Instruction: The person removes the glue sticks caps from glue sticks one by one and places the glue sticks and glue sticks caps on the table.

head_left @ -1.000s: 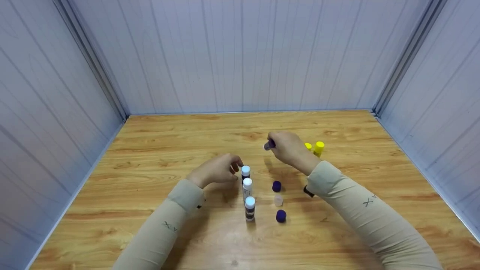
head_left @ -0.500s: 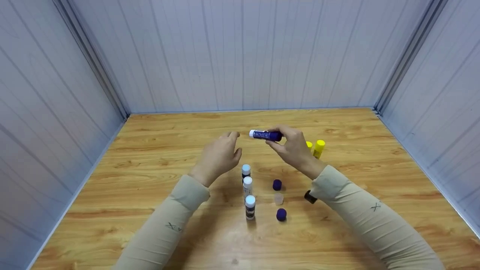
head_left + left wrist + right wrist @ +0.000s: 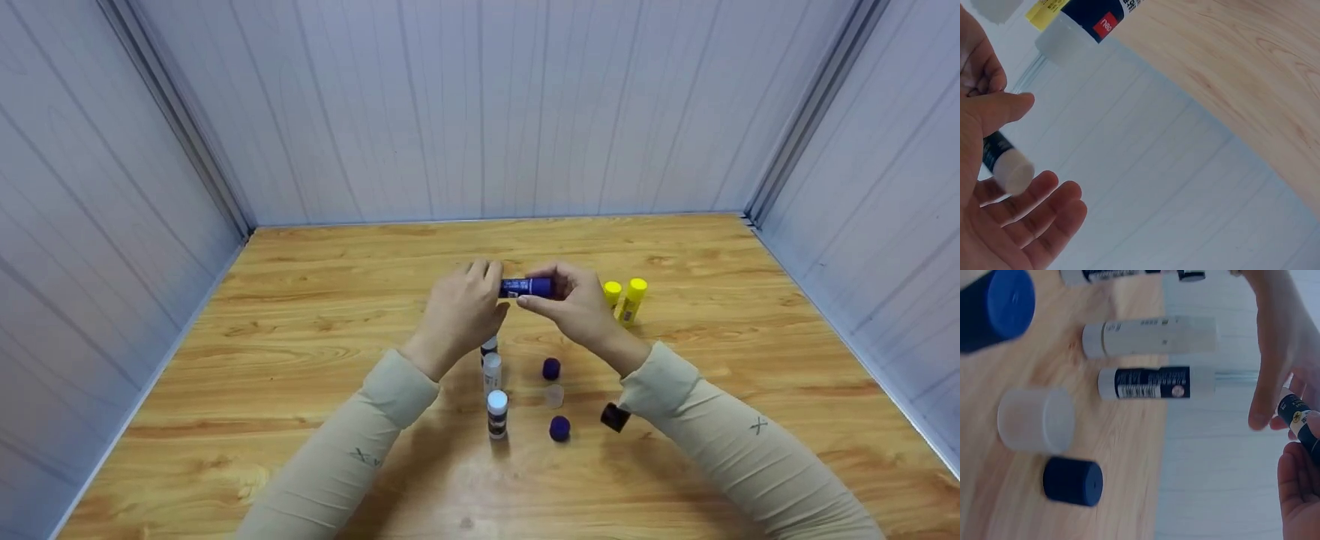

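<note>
A dark blue glue stick [image 3: 517, 288] with a white base lies level in the air between both hands. My right hand [image 3: 581, 304] pinches it near its blue cap, thumb below and fingers behind. Over its white end is my left hand [image 3: 461, 307]. In the left wrist view the left fingers [image 3: 1044, 225] are spread and only loosely bent around that white base [image 3: 1014, 173], with the thumb apart from it. Below the hands, three glue sticks with whitish tops stand in a row: a front one [image 3: 497, 414], a middle white one [image 3: 492, 375] and a rear one [image 3: 489, 346].
Right of the row lie two blue caps, one farther [image 3: 551, 368] and one nearer [image 3: 559, 428], with a translucent cap [image 3: 554, 396] between them. Two yellow glue sticks [image 3: 634, 300] stand beyond the right wrist. Pale panel walls [image 3: 480, 112] enclose the wooden table [image 3: 337, 300].
The right hand has raised the glue stick and turned it level, its white end leftward. The left hand has left the standing row and moved up and right to that white end.
</note>
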Tool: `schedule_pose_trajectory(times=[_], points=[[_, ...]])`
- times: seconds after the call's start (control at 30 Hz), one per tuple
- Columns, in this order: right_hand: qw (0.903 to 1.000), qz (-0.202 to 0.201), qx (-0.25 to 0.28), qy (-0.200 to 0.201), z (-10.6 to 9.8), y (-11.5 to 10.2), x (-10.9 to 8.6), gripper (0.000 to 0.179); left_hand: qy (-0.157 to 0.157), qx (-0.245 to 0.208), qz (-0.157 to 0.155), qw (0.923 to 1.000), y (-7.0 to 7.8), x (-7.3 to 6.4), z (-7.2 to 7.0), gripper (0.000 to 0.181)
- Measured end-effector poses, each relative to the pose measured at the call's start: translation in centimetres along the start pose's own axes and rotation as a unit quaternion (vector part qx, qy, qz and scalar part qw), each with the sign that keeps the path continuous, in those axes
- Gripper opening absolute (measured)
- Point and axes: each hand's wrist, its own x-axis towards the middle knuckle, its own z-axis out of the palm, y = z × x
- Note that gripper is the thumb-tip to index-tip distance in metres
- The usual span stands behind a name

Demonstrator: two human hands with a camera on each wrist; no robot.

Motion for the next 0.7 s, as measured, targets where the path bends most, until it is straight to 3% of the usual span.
schedule_pose_trajectory(times=[0.13,0.3,0.57,0.7], points=[[0.9991,0.037,0.017,-0.012,0.7,-0.8,-0.3,0.031,0.05,0.043,0.014,0.9977,0.3,-0.1,0.2,0.023],[0.9981,0.05,0.029,-0.021,1.3,-1.3,-0.6,0.029,0.098,0.094,0.024,0.9905,0.4,-0.3,0.3,0.02],[0.9978,0.044,0.037,-0.031,1.3,-1.4,-0.7,0.027,0.114,0.126,0.053,0.9841,0.1,-0.5,0.6,0.026],[0.9981,0.027,0.002,-0.055,1.0,-1.3,-0.8,0.032,0.102,0.119,0.057,0.986,0.1,-0.7,0.6,0.026]])
